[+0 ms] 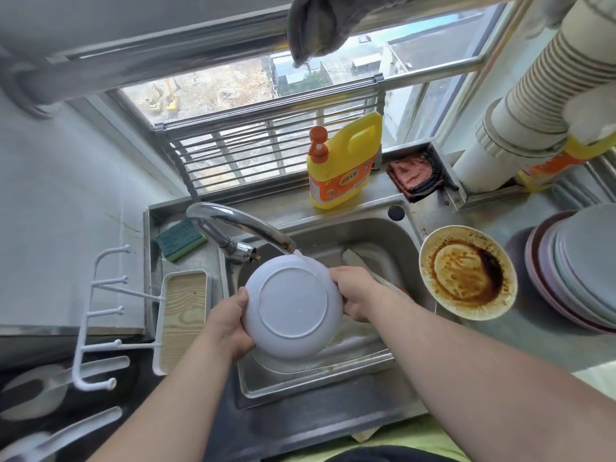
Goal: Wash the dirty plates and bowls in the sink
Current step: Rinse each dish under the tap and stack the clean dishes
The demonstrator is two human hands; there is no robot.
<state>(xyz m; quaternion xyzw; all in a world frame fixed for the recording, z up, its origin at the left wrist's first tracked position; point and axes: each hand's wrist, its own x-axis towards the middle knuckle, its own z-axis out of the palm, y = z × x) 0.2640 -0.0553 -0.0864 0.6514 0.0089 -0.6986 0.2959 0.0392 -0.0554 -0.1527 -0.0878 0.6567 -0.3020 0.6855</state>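
I held the white bowl (pixel 293 306) upside down over the steel sink (pixel 393 235), its base ring facing me, with my left hand (pixel 230 325) curled around its left rim and my right hand (pixel 355 291) gripping the right rim. Water ran from the faucet (pixel 233 225) onto the bowl's far edge. A sauce-stained plate (pixel 466 273) sat on the counter just right of the sink, beside a stack of plates (pixel 580 265), with the yellow detergent jug (pixel 343 161) on the ledge behind.
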